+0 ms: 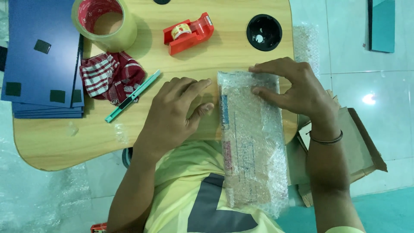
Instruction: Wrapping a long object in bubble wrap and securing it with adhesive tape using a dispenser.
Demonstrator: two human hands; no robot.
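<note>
Head view shows my left hand (174,110) flat and open beside the box (252,138) in bubble wrap, which hangs off the table (56,138) over my lap, and my right hand (297,88) lightly pressing its top, so the wrap could spring loose or the box slide down.

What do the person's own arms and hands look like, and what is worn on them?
Both forearms are bare, with no sleeves reaching them and no gloves. The right hand has a thin dark bangle around its wrist. The left hand wears nothing: no ring or watch shows. A pale yellow shirt with a grey shape covers the body.
</note>
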